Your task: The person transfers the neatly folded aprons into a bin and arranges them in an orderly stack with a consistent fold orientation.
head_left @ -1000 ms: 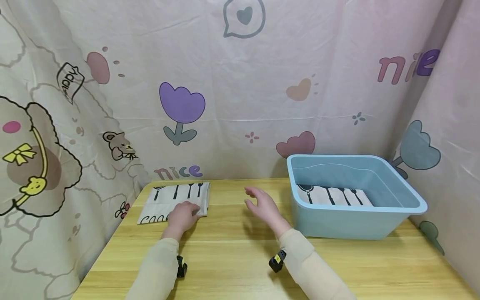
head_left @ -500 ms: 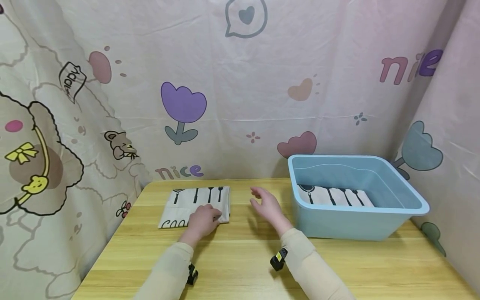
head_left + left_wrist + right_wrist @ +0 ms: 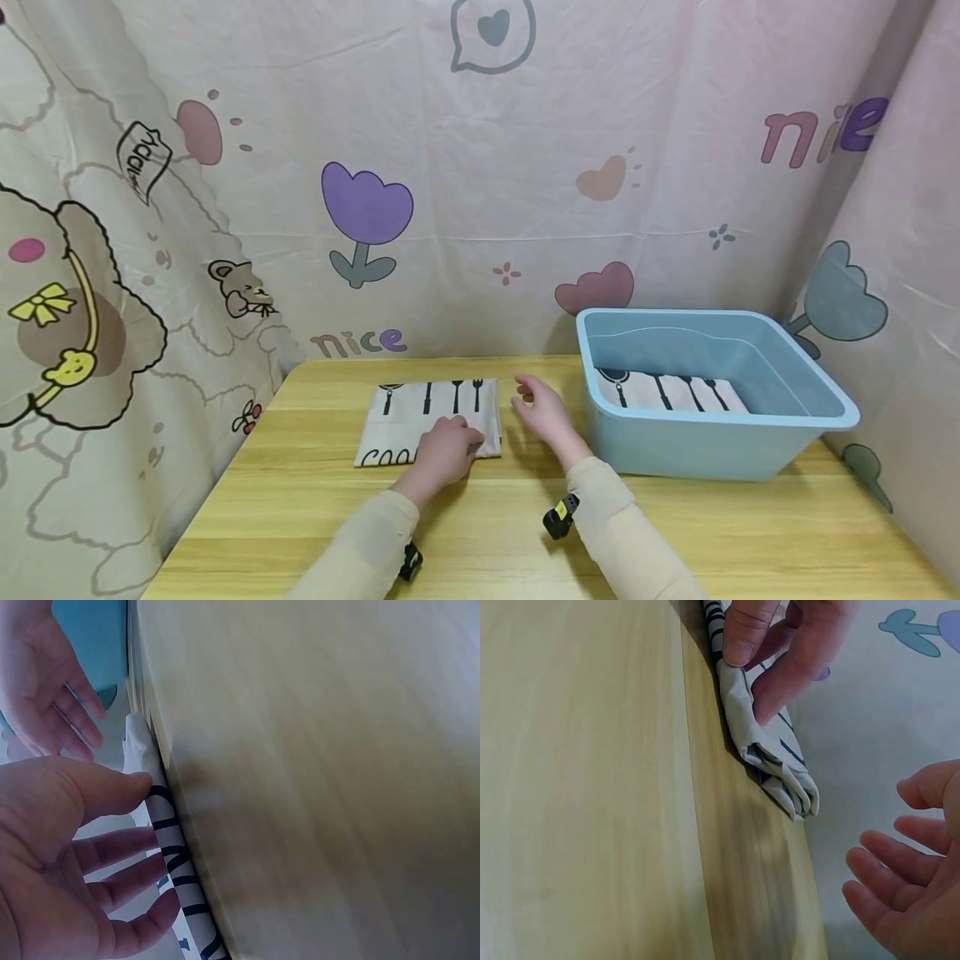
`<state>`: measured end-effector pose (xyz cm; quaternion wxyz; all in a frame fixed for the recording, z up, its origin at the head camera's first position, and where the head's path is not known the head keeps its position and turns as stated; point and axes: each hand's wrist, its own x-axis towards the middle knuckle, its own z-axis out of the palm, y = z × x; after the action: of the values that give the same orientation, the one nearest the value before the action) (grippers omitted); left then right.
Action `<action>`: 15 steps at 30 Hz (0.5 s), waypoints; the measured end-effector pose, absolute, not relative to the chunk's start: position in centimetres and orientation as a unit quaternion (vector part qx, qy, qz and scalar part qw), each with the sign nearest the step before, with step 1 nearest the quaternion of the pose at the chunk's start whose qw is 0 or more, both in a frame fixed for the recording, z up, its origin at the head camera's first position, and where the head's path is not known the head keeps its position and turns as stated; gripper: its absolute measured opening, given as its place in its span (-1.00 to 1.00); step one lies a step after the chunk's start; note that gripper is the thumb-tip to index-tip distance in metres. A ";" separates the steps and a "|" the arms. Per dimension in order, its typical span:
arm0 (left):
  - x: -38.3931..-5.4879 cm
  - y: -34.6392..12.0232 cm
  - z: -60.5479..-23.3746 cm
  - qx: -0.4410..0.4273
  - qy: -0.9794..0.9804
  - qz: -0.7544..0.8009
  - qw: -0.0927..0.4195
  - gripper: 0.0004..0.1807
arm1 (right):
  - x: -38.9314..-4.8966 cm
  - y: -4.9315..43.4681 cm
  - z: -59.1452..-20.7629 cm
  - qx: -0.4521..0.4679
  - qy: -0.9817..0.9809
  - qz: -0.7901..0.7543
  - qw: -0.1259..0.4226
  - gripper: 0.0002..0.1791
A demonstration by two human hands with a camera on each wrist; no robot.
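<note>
A folded white kitchen towel (image 3: 401, 421) with dark cutlery prints and lettering lies on the wooden table in the head view. My left hand (image 3: 444, 452) grips its near right part: in the right wrist view the thumb (image 3: 740, 649) is at the front fold and a finger (image 3: 776, 694) bends onto the top. Several fabric layers show at the towel's right end (image 3: 791, 787). Just to the right of the towel, my right hand (image 3: 545, 414) hovers with loosely bent fingers and holds nothing; its palm (image 3: 37, 682) faces the towel in the left wrist view.
On the right stands a light blue plastic bin (image 3: 697, 446). Inside it lies another folded towel (image 3: 667, 392) with similar cutlery prints. A printed curtain (image 3: 480, 183) hangs behind the wooden table (image 3: 277, 500) and along both sides.
My left hand has slid the towel from the table's left side rightward, toward the right hand. The right hand has shifted slightly right. The bin stays put.
</note>
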<state>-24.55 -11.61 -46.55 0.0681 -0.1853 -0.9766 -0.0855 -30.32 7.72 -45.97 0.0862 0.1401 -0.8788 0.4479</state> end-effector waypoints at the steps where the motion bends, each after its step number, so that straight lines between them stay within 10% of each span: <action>1: -24.5 -11.4 -46.6 -0.189 -0.976 -0.084 0.069 -0.80 | -30.3 7.8 -46.0 0.136 -0.878 0.450 0.085 -0.56; 15: -24.3 -11.6 -45.1 -0.254 -0.955 -0.146 0.046 -0.71 | -30.6 9.3 -46.6 0.127 -0.867 0.470 0.101 -0.58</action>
<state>-24.29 -11.60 -45.12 0.0457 -0.2539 -0.9551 -0.1460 -30.57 9.32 -46.59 0.1009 0.1273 -0.8674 0.4703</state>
